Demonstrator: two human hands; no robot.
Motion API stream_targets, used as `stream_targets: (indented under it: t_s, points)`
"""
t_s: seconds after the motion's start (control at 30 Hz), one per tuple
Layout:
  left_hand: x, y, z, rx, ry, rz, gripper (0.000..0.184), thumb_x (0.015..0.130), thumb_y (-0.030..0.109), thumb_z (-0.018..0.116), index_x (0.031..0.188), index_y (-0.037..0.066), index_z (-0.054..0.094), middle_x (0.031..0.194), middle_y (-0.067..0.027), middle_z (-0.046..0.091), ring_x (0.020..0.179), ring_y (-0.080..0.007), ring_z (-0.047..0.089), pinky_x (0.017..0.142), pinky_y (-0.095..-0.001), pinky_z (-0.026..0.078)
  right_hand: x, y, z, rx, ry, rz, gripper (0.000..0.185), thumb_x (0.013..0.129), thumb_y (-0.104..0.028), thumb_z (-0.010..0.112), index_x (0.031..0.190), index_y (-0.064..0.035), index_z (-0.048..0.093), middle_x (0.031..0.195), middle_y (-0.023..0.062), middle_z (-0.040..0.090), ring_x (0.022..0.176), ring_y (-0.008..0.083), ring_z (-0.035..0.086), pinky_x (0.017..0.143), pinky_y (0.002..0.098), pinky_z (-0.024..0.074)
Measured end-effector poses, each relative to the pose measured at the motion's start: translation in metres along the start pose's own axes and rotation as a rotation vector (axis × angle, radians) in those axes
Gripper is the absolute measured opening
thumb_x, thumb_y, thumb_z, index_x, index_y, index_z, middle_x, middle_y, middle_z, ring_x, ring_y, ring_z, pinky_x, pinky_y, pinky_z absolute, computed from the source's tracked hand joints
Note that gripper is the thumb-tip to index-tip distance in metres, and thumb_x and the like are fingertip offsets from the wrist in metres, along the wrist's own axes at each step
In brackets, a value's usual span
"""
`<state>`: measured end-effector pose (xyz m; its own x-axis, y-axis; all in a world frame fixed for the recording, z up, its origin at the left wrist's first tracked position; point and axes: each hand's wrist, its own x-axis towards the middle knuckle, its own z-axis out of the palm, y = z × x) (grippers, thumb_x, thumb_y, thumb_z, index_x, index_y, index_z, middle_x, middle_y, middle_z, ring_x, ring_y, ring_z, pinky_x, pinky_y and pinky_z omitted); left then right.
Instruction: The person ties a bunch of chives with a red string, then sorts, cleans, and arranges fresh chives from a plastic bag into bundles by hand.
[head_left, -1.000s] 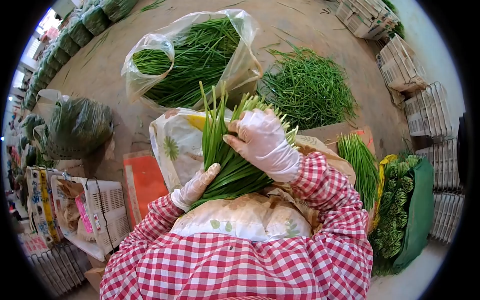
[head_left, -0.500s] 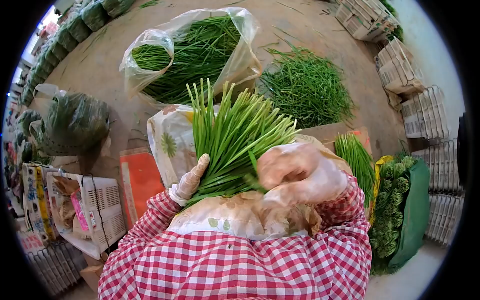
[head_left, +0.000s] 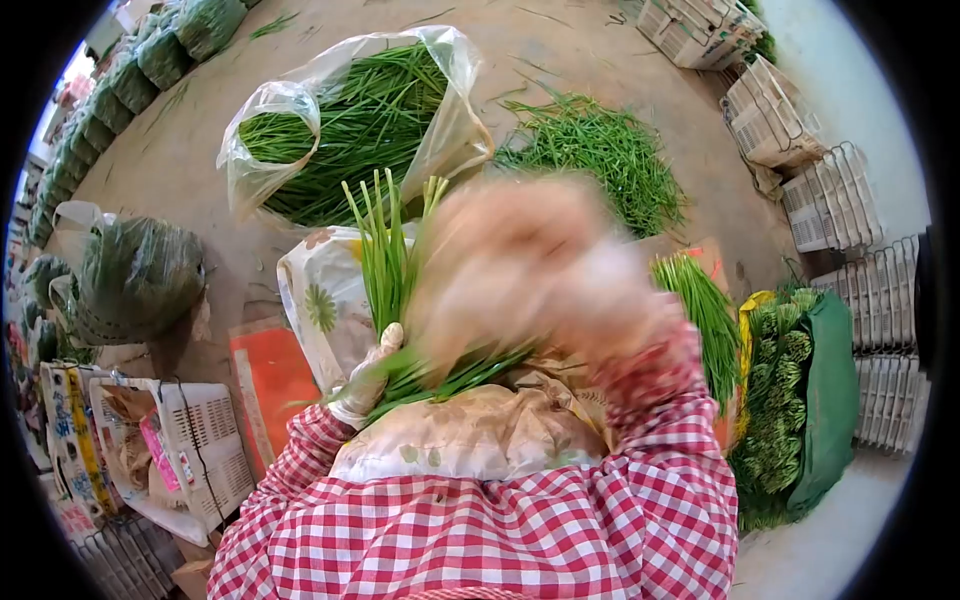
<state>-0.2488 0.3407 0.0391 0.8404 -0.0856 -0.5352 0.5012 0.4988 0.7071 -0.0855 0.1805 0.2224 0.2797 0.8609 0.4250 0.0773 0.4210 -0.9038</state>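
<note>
My left hand point(head_left: 368, 382), in a pale glove, is closed around a bunch of long green stalks that look like chives point(head_left: 383, 265). The stalks' pale ends point up and away from me, and some blades stick out low beside the hand. My right hand point(head_left: 535, 275) is a smear of motion in front of the bunch and hides part of it. Its fingers cannot be made out. Both hands are above my lap, which a stained, leaf-patterned cloth point(head_left: 465, 437) covers.
Ahead stand an open clear bag of green stalks point(head_left: 370, 125) and a loose green heap point(head_left: 600, 155). Right are a laid-out bundle point(head_left: 695, 315), packed bunches beside a green sheet point(head_left: 830, 400) and white crates point(head_left: 830, 200). Left are a filled bag point(head_left: 140, 275) and a white basket point(head_left: 205, 440).
My right hand has swung up and left across the bunch, blurring. Fewer stalks show above my left hand, which keeps its hold. The whole view has shifted slightly.
</note>
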Motion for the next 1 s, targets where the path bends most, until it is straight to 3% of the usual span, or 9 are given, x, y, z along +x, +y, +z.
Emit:
stream_targets:
  t_s: [0.03,0.17,0.27,0.33,0.5,0.6,0.73,0.83,1.0]
  points:
    - [-0.003,0.007,0.001,0.129,-0.037,0.079,0.062,0.092,0.051,0.038,0.129,0.0,0.041,0.121,-0.0087,0.051,0.106,-0.0147,0.05,0.092,-0.0279,0.041,-0.004,-0.008,-0.021,-0.172,0.225,-0.107,0.025,0.091,-0.024,0.048,0.097,-0.0018,0.058,0.079,0.0091,0.06,0.071,0.0169,0.057,0.067,0.0303,0.0479]
    - [-0.006,0.012,0.011,0.075,-0.087,0.146,0.057,0.094,0.046,0.035,0.129,0.001,0.041,0.121,-0.0076,0.051,0.107,-0.0142,0.049,0.093,-0.0275,0.04,-0.009,-0.012,-0.102,-1.315,0.769,0.59,0.044,0.095,-0.035,0.039,0.122,-0.0021,0.048,0.113,0.0204,0.055,0.103,0.0244,0.054,0.091,0.0375,0.0443]
    - [-0.001,0.008,0.003,0.172,-0.178,0.156,0.057,0.097,0.044,0.025,0.134,0.002,0.033,0.131,-0.0102,0.043,0.118,-0.0177,0.044,0.1,-0.0307,0.035,-0.028,0.032,-0.117,-1.009,0.435,0.854,0.063,0.088,-0.053,0.044,0.129,-0.0046,0.043,0.133,0.0198,0.042,0.125,0.0259,0.039,0.103,0.038,0.0331]
    - [-0.003,0.013,0.01,0.18,-0.157,0.164,0.058,0.096,0.045,0.028,0.132,0.001,0.037,0.127,-0.0094,0.047,0.113,-0.0164,0.046,0.097,-0.0293,0.037,-0.033,0.057,-0.109,-0.714,0.274,0.735,0.052,0.083,-0.045,0.058,0.109,-0.0001,0.059,0.102,0.017,0.063,0.095,0.0247,0.059,0.087,0.0346,0.0455]
    - [0.0,0.008,0.007,0.16,-0.081,0.172,0.059,0.095,0.047,0.029,0.13,0.0,0.04,0.124,-0.0088,0.05,0.109,-0.0154,0.049,0.094,-0.0282,0.039,-0.033,0.094,-0.105,-0.627,0.571,0.356,0.017,0.085,-0.02,0.058,0.084,-0.0047,0.066,0.07,0.0051,0.063,0.064,0.0078,0.054,0.061,0.0249,0.0453]
    - [-0.001,0.007,0.007,0.069,-0.036,0.16,0.06,0.095,0.047,0.029,0.13,0.0,0.039,0.124,-0.0089,0.05,0.11,-0.0154,0.049,0.095,-0.0284,0.039,-0.027,0.068,-0.119,-1.49,0.769,0.151,0.019,0.086,-0.019,0.056,0.078,-0.0041,0.064,0.066,0.0121,0.06,0.056,0.0176,0.058,0.054,0.0321,0.0472]
    - [0.005,0.005,0.008,0.035,-0.067,0.126,0.06,0.095,0.048,0.029,0.13,0.0,0.039,0.124,-0.0095,0.05,0.111,-0.0161,0.049,0.096,-0.0293,0.039,-0.026,0.054,-0.087,-1.226,0.359,0.081,0.015,0.084,-0.019,0.06,0.083,-0.0069,0.067,0.083,0.0067,0.066,0.074,0.021,0.062,0.068,0.0319,0.0495]
    - [0.002,0.009,0.014,0.066,-0.087,0.133,0.06,0.095,0.047,0.029,0.13,0.0,0.039,0.124,-0.0098,0.05,0.11,-0.0163,0.049,0.096,-0.0297,0.04,-0.024,0.052,-0.059,-1.431,0.008,0.464,0.019,0.075,-0.028,0.067,0.085,-0.0125,0.069,0.105,0.0019,0.063,0.109,0.0209,0.051,0.096,0.0397,0.0351]
    - [-0.003,0.013,0.013,0.294,-0.039,0.214,0.057,0.096,0.044,0.029,0.129,-0.001,0.04,0.123,-0.0102,0.05,0.109,-0.0163,0.049,0.095,-0.0295,0.039,-0.019,0.071,-0.068,-1.24,-0.04,0.646,0.033,0.071,-0.035,0.072,0.093,-0.0102,0.068,0.108,0.0069,0.062,0.106,0.0239,0.053,0.092,0.0367,0.0403]
